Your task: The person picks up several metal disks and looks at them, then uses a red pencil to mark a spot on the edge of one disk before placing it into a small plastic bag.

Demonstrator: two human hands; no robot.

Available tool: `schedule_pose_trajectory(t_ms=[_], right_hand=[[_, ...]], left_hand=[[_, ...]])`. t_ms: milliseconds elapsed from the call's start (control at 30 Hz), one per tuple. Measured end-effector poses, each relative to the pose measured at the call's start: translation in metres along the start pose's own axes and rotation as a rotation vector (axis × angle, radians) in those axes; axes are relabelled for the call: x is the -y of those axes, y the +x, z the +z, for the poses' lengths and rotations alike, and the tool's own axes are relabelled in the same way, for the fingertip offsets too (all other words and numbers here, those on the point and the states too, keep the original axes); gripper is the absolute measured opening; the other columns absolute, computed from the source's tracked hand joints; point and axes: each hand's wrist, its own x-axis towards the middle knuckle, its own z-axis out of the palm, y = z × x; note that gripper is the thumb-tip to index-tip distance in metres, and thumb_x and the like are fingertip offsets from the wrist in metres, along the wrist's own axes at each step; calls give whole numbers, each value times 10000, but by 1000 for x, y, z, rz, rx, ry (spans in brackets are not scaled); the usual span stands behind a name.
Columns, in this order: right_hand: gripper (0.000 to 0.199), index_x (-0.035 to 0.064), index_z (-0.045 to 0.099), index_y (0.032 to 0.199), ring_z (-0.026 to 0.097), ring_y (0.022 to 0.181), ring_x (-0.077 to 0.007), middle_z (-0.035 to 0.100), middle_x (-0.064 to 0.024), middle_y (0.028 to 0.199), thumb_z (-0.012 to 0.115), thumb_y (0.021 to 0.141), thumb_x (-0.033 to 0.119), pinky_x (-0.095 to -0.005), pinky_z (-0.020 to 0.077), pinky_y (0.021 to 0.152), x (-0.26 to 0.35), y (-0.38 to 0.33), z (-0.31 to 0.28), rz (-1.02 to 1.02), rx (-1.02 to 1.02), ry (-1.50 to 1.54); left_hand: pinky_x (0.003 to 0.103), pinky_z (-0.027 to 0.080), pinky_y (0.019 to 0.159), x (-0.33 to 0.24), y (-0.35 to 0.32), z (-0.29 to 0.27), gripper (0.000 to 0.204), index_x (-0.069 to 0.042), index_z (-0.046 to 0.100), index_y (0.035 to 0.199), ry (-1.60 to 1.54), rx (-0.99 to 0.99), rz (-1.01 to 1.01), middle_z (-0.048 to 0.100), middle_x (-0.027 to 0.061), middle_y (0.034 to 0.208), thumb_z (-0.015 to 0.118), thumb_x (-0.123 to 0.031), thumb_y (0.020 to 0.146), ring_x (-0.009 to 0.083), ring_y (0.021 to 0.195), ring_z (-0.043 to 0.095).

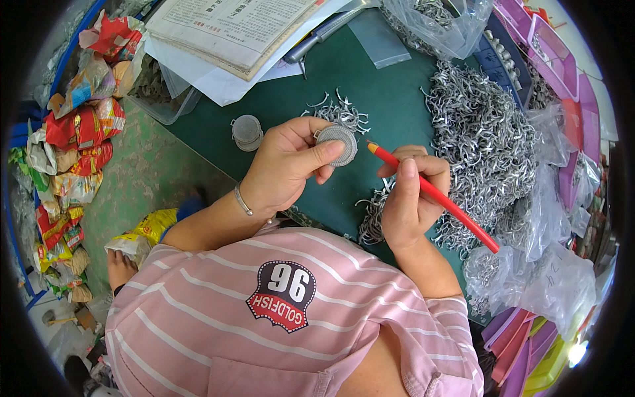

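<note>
My left hand (281,162) pinches a round grey metal disc (338,140) with a beaded rim between thumb and fingers. Just right of it, my right hand (413,198) grips a red pencil (463,222). The pencil's pale, dark-ended tip points at the disc, with a small gap between them. Beyond the disc lies a small heap of curved silvery metal pieces (347,114). More of these pieces (374,217) lie beside my right wrist. A short stack of similar round discs (247,130) rests on the green table mat (397,99), left of my left hand.
A large pile of curved metal pieces (483,152) covers the right side. Clear plastic bags (555,281), purple bins (555,56) and a blue tray (503,59) border it. An open booklet (228,30) and a pen-like tool (324,34) lie at the back. Colourful wrappers (79,129) fill the left.
</note>
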Motion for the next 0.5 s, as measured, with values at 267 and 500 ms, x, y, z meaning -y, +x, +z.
schedule_pose_trajectory(t_ms=[267,500], right_hand=[[70,19,449,810,485,592,-131,564,-80,655,505,845,-6,-249,389,550,0,2,3,-17,27,-49],[81,17,455,795,454,570,-105,558,-72,650,513,850,6,-235,361,520,3,3,3,60,57,-35]], left_hand=[[176,397,510,2,0,4,107,5,589,906,43,-46,36,585,27,751,604,-44,812,52,573,490],[181,414,508,1,-1,2,160,-2,559,964,114,-13,51,606,65,828,602,-46,817,67,605,513]])
